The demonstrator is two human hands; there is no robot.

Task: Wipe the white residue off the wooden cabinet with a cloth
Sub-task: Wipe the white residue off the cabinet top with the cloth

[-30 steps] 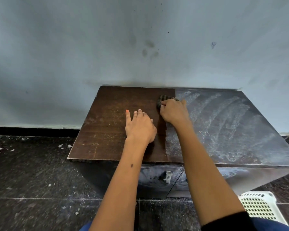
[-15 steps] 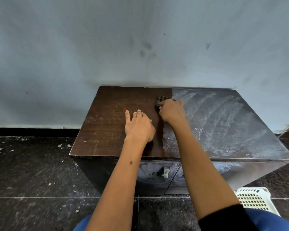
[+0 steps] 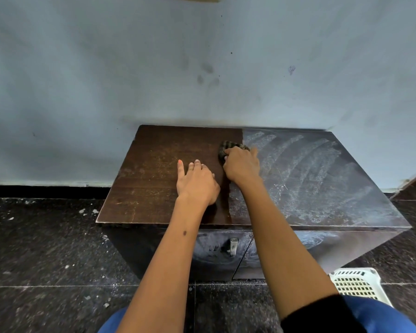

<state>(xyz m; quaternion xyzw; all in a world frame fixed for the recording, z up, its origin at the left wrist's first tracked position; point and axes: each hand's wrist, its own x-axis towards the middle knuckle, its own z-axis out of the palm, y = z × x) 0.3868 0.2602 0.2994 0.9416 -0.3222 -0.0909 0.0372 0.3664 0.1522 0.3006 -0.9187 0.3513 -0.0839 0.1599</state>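
From the head camera we see our right hand clutching a bunched dark cloth on the cabinet top, at the border of the white residue (covering the right half), while our left hand rests flat, fingers straight, just beside it.

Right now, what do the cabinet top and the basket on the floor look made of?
The cabinet top looks like dark brown wood or wood veneer: faint grain, slight sheen, fine scratches. The white basket looks like moulded plastic, given its regular grid of holes.
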